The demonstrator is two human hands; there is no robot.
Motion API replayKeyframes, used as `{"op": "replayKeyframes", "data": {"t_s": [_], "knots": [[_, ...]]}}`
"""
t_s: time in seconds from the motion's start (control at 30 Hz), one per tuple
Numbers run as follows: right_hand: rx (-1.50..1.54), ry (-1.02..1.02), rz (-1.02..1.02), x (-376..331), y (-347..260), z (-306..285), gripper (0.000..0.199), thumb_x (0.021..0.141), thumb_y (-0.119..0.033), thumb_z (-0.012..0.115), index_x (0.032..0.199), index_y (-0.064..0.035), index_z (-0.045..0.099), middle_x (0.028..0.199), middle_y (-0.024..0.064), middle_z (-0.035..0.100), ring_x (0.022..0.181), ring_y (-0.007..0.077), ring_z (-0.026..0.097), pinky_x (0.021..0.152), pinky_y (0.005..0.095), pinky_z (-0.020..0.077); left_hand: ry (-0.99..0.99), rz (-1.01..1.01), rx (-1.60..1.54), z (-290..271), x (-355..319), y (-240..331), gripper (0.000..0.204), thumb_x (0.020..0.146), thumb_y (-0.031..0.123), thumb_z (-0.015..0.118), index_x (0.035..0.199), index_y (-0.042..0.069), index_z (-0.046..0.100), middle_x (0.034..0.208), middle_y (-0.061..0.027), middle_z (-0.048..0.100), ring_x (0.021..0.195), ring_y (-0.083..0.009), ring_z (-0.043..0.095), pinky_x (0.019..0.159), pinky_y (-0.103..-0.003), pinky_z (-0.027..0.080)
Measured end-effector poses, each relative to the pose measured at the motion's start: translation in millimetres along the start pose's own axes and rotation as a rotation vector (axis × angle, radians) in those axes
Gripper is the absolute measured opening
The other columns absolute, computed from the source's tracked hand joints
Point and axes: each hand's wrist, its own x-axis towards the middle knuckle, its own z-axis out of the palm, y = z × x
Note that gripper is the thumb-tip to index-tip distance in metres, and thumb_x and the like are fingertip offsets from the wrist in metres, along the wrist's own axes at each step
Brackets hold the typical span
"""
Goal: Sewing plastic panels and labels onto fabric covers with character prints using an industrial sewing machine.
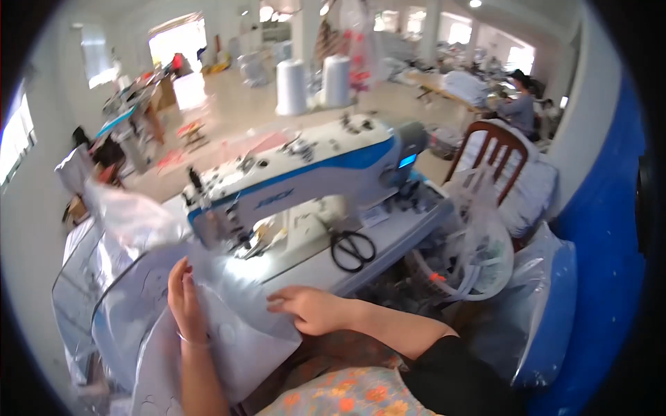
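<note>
A pale, thin cloth [239,333] hangs over the table's front edge and across my lap. On its left part rests my left hand [186,301], fingers stretched toward the sewing machine [291,170], with a thin bracelet at the wrist. My right hand [309,308] reaches in from the right. Its fingers are extended and slightly apart over the cloth's right edge. Under the lit needle area, the cloth's far end is blurred by glare. Black-handled scissors [352,251] lie on the machine bed, beyond my right hand.
Two white thread cones [291,87] stand behind the machine. At right are a white basket [479,270] with plastic bags, a wooden chair [492,152] and a blue wall [603,229]. Clear plastic sheeting [132,215] hangs at left. A person [519,107] sits far right.
</note>
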Motion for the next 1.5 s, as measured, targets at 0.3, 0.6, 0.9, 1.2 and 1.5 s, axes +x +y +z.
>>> {"op": "replayKeyframes", "data": {"t_s": [0.3,0.6,0.9,1.2,1.5], "knots": [[1.047,-0.552,-0.099,-33.7,-27.1,23.8,0.052,0.081,-0.019,0.063,0.129,0.0014,0.058,0.130,0.0187,0.060,0.124,0.0355,0.055,0.110,0.0394,0.0383,-0.811,-0.670,0.307,-81.4,-279.8,6.4,0.029,0.096,0.010,0.057,0.122,-0.001,0.064,0.126,-0.0141,0.064,0.118,-0.0279,0.059,0.104,-0.039,0.045],[0.346,0.149,0.101,-74.8,-8.8,10.9,0.029,0.084,0.003,0.054,0.107,0.0005,0.071,0.117,0.0186,0.068,0.112,0.0380,0.064,0.100,0.0433,0.0485,-0.129,-0.807,0.769,-237.3,-327.9,46.2,0.028,0.096,0.011,0.057,0.121,-0.001,0.064,0.124,-0.0143,0.065,0.117,-0.0288,0.060,0.103,-0.040,0.045],[-0.196,0.134,-0.278,-55.0,-1.5,56.2,0.035,0.076,-0.007,0.070,0.109,-0.0187,0.074,0.139,0.0162,0.054,0.133,0.0369,0.048,0.112,0.0479,0.0371,-0.046,-0.463,1.004,-289.3,-199.6,16.8,0.028,0.095,0.013,0.057,0.119,0.000,0.065,0.122,-0.0146,0.066,0.116,-0.0297,0.060,0.102,-0.041,0.045],[0.039,0.176,-0.284,-33.3,-9.8,55.9,0.028,0.080,-0.008,0.061,0.106,-0.0049,0.072,0.114,0.0101,0.071,0.111,0.0258,0.067,0.095,0.0365,0.0547,-0.096,-0.469,1.039,-296.9,-187.0,-16.5,0.029,0.095,0.015,0.057,0.118,0.001,0.065,0.120,-0.0148,0.066,0.114,-0.0306,0.061,0.101,-0.042,0.046],[-0.068,0.187,-0.305,-28.8,-11.8,51.7,0.028,0.078,-0.008,0.064,0.103,-0.0022,0.073,0.113,0.0126,0.072,0.110,0.0288,0.067,0.093,0.0390,0.0549,-0.106,-0.423,1.067,-300.3,-170.6,-32.0,0.029,0.094,0.016,0.057,0.117,0.001,0.066,0.118,-0.0150,0.067,0.113,-0.0315,0.062,0.101,-0.043,0.046]]}}
